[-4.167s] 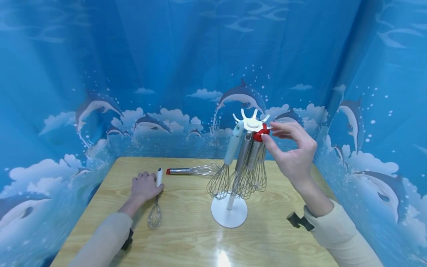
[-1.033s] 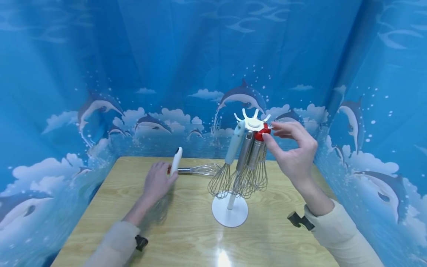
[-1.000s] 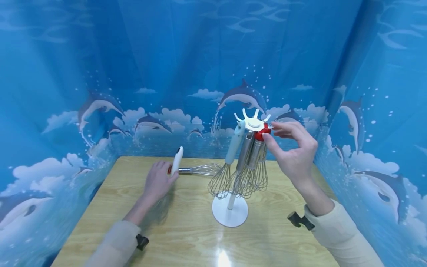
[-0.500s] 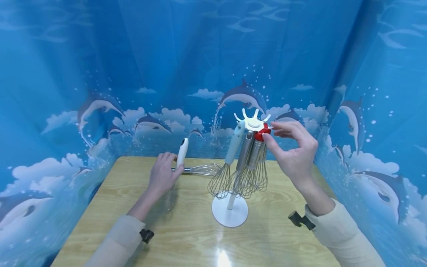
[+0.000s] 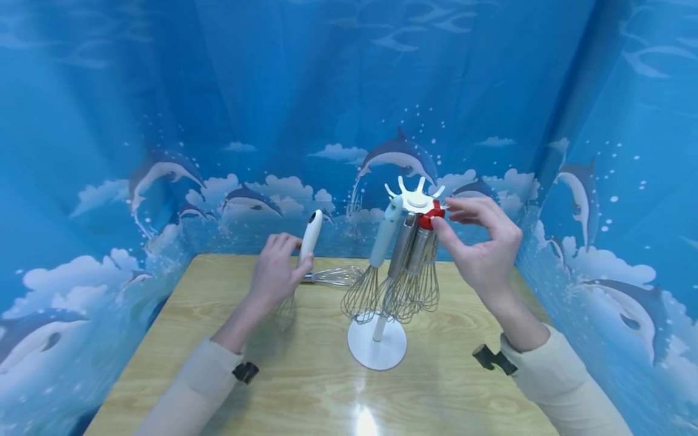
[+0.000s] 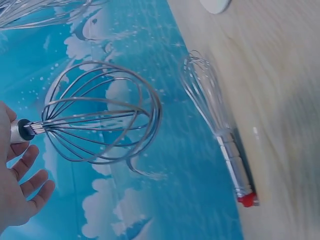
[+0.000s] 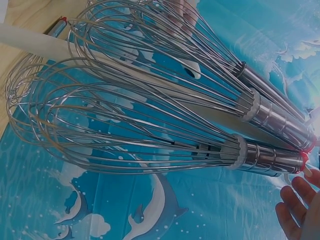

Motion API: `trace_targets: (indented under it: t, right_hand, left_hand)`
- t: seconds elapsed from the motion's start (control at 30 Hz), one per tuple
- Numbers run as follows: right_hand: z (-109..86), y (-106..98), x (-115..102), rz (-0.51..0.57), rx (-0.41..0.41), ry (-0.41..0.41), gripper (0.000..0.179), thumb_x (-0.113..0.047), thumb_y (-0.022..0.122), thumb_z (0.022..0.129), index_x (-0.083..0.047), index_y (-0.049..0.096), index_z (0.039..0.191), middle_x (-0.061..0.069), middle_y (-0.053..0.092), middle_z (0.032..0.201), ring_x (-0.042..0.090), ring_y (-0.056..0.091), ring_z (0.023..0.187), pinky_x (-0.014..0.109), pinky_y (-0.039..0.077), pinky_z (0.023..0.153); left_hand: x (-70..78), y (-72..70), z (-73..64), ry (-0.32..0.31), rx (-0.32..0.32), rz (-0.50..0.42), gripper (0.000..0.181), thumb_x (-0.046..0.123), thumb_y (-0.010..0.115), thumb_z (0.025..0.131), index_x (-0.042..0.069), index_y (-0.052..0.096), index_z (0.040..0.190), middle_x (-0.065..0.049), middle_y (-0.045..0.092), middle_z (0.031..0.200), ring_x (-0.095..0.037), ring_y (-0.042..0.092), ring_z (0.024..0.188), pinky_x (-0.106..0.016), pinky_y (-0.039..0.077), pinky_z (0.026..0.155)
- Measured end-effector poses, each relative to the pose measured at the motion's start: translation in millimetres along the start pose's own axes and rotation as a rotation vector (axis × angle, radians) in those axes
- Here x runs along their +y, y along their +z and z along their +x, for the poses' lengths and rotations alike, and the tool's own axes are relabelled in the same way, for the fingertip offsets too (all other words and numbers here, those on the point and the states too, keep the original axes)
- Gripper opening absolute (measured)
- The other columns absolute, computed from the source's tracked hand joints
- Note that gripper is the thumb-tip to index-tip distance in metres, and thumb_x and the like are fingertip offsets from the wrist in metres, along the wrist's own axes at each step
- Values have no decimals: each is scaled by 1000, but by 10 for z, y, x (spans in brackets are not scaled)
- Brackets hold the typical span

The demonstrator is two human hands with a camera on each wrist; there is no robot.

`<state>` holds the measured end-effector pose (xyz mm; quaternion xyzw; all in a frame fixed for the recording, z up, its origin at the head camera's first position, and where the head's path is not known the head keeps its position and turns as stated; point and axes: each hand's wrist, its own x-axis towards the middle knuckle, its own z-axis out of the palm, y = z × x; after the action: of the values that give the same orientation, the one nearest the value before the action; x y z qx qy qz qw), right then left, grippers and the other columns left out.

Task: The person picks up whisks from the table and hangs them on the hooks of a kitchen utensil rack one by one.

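Note:
My left hand grips the white handle of a whisk, handle tip up, wires hanging down. In the left wrist view the wire loops of this whisk are in plain sight. Thumb and fingers of my right hand pinch the red end of a steel whisk hanging from the white rack. Two red-ended whisks show in the right wrist view. Also hanging on the rack are a light blue-handled whisk and a steel-handled whisk.
A red-ended steel whisk lies on the wooden table near its back edge, partly behind my left hand in the head view. The rack's round white base stands mid-table. A blue dolphin-print curtain surrounds the table.
My left hand took the white-handled whisk up from the table, and has moved right and upward toward the rack with it. The right hand keeps its place at the red end.

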<state>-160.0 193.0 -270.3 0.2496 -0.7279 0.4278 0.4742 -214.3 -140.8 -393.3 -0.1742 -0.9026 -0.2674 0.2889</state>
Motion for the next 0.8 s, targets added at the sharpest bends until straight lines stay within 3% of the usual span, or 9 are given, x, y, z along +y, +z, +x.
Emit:
trace_targets:
  t: [0.4, 0.8]
  right_hand:
    - [1, -3, -1, 9, 0, 6, 28, -11, 83, 85, -1, 80, 111, 21, 78, 105, -10, 68, 93, 13, 56, 86]
    - [8, -1, -4, 16, 3, 6, 28, -9, 82, 85, -1, 80, 111, 23, 78, 104, -9, 68, 92, 13, 56, 86]
  left_hand:
    - [351, -109, 159, 99, -7, -32, 29, 31, 73, 96, 6, 70, 112, -11, 69, 111, -31, 61, 111, -49, 57, 90]
    - [543, -248, 352, 189, 20, -66, 29, 29, 72, 95, 5, 68, 111, -13, 69, 112, -31, 60, 110, -47, 58, 88]
